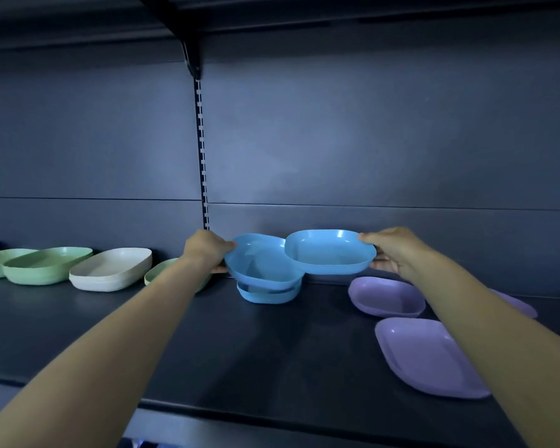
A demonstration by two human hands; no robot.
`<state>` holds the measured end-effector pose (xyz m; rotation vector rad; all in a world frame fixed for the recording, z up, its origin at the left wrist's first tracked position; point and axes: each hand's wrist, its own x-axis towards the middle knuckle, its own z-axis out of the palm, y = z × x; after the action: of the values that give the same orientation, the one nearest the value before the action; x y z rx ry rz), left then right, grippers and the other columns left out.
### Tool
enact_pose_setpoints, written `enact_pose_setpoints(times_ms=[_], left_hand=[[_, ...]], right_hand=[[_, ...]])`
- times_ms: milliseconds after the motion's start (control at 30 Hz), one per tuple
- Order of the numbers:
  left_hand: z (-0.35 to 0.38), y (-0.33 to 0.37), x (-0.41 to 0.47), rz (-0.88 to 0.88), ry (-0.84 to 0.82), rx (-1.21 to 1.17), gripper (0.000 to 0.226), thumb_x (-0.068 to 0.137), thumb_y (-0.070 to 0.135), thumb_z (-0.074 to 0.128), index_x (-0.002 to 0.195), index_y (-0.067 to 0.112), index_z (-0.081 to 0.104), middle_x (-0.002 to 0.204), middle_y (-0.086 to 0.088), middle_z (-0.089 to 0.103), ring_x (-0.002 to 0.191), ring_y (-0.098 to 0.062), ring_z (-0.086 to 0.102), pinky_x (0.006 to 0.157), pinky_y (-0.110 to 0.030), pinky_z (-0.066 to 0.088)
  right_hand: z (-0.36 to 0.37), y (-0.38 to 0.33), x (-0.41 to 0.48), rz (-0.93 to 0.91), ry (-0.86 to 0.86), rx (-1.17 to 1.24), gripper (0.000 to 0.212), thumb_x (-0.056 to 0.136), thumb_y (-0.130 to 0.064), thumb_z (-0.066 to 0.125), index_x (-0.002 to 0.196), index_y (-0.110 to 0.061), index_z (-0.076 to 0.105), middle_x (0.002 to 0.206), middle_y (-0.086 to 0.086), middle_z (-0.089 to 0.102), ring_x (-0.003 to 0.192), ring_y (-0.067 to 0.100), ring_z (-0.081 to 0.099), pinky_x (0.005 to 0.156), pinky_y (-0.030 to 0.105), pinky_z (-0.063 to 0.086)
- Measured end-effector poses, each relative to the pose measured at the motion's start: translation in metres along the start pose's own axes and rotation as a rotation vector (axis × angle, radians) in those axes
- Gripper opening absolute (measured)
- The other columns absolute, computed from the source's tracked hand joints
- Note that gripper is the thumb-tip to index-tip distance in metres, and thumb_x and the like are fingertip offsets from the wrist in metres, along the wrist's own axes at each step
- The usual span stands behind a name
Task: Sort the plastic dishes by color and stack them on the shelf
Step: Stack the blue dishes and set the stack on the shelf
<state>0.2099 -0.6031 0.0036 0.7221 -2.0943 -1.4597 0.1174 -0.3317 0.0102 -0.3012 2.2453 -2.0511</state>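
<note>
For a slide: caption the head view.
Left hand holds one blue dish over another on the shelf, right hand a third blue dish; green dishes and a cream dish left, purple dishes right.

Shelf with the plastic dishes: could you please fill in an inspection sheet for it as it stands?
Surface: dark shelf, dishes spread along it.
Job's things: left blue dish and right blue dish held up, overlapping; bottom blue dish on the shelf beneath; purple dishes right; green dishes and white dish left.
Clutter: nothing seen.
Hands: left hand grips the left blue dish's rim; right hand grips the right blue dish's rim.
Cables: nothing seen.
Surroundings: dark back panel, slotted upright.
</note>
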Motion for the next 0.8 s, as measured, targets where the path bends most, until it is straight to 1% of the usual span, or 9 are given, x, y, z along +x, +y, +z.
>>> enact_pose_setpoints(times_ms=[67,167,333,400,467,533,567,667,800], left_hand=[[0.008,-0.007,0.015,-0.013,-0.021,0.018,0.024,0.086,0.013,0.063,0.067,0.005,0.051,0.068,-0.009,0.059,0.058,-0.022,0.060,0.053,-0.028,0.057],[0.020,-0.016,0.035,-0.034,-0.038,0.070,0.026,0.085,0.016,0.064,0.065,0.005,0.052,0.067,-0.010,0.061,0.060,-0.026,0.061,0.069,-0.036,0.059],[0.039,-0.030,0.065,-0.017,-0.057,0.127,0.030,0.086,0.016,0.064,0.060,0.004,0.053,0.071,-0.013,0.063,0.070,-0.031,0.065,0.080,-0.042,0.058],[0.046,-0.038,0.074,-0.014,-0.064,0.173,0.031,0.086,0.016,0.063,0.059,0.004,0.054,0.072,-0.014,0.063,0.073,-0.033,0.067,0.078,-0.041,0.059],[0.049,-0.046,0.081,0.007,-0.047,0.271,0.036,0.086,0.015,0.061,0.053,0.006,0.049,0.061,-0.011,0.058,0.061,-0.029,0.063,0.065,-0.034,0.059],[0.050,-0.052,0.084,0.059,-0.022,0.427,0.040,0.085,0.016,0.056,0.048,0.009,0.042,0.051,-0.007,0.049,0.050,-0.024,0.054,0.049,-0.023,0.047],[0.050,-0.055,0.085,0.081,-0.019,0.496,0.040,0.085,0.017,0.055,0.048,0.010,0.041,0.049,-0.005,0.048,0.049,-0.024,0.052,0.046,-0.021,0.040],[0.051,-0.062,0.091,0.125,-0.075,0.573,0.038,0.085,0.020,0.055,0.049,0.011,0.045,0.048,-0.005,0.050,0.052,-0.025,0.052,0.050,-0.024,0.038],[0.049,-0.071,0.100,0.153,-0.195,0.526,0.037,0.088,0.022,0.059,0.055,0.009,0.050,0.050,-0.006,0.053,0.041,-0.016,0.053,0.062,-0.026,0.050]], right_hand=[[0.004,0.000,0.011,0.000,-0.010,-0.021,0.010,0.089,-0.013,0.062,0.091,-0.005,0.058,0.077,0.006,0.063,0.066,0.014,0.061,0.047,0.020,0.048],[0.006,0.001,0.031,0.007,-0.018,-0.042,0.017,0.089,-0.015,0.064,0.100,-0.003,0.058,0.079,0.006,0.064,0.069,0.015,0.061,0.051,0.022,0.046],[0.006,0.006,0.062,0.036,-0.028,-0.090,0.011,0.089,-0.014,0.064,0.083,-0.007,0.058,0.076,0.006,0.064,0.067,0.015,0.061,0.038,0.015,0.049],[0.009,0.011,0.071,0.050,-0.032,-0.099,0.010,0.089,-0.013,0.063,0.085,-0.006,0.058,0.077,0.006,0.064,0.067,0.016,0.061,0.038,0.015,0.050],[0.014,0.016,0.076,0.061,-0.040,-0.101,0.010,0.089,-0.012,0.062,0.094,-0.004,0.059,0.078,0.007,0.064,0.067,0.016,0.062,0.039,0.016,0.051],[0.020,0.020,0.080,0.063,-0.046,-0.114,0.015,0.089,-0.011,0.062,0.101,-0.003,0.059,0.079,0.007,0.064,0.067,0.017,0.062,0.040,0.016,0.052],[0.023,0.022,0.081,0.064,-0.044,-0.125,0.016,0.089,-0.011,0.062,0.102,-0.003,0.059,0.079,0.007,0.064,0.067,0.017,0.062,0.040,0.016,0.052],[0.035,0.026,0.082,0.060,-0.023,-0.123,0.011,0.088,-0.010,0.063,0.095,-0.002,0.059,0.080,0.010,0.063,0.066,0.019,0.061,0.041,0.018,0.053],[0.056,0.029,0.080,0.057,0.003,-0.126,0.006,0.088,-0.009,0.063,0.086,-0.005,0.058,0.076,0.009,0.061,0.064,0.018,0.060,0.045,0.020,0.054]])
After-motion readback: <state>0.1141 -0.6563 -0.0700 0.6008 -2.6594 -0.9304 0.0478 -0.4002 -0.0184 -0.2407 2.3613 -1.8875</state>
